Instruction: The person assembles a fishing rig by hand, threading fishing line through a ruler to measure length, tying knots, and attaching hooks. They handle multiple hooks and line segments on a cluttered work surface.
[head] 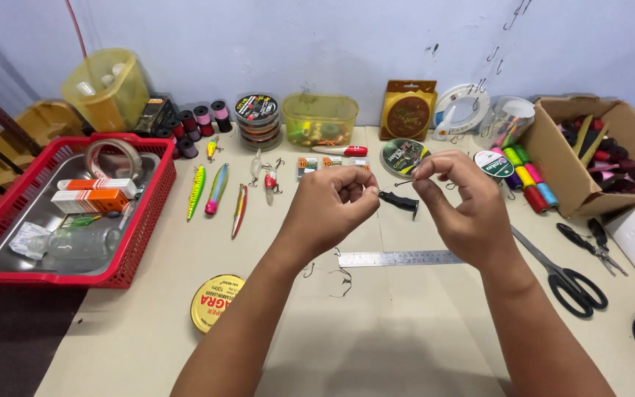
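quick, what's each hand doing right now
Left hand: closed, fingertips pinching something too small to tell.
Right hand: closed in a pinch, a small black tool below its fingers.

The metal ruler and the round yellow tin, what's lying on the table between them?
In the head view, loose fish hooks lie between the metal ruler and the round yellow tin; the left forearm crosses that stretch too.

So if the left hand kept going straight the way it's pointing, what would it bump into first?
Probably the small black tool held between both hands, then the right hand just beyond it. The left hand points right and slightly away; depth is hard to judge.
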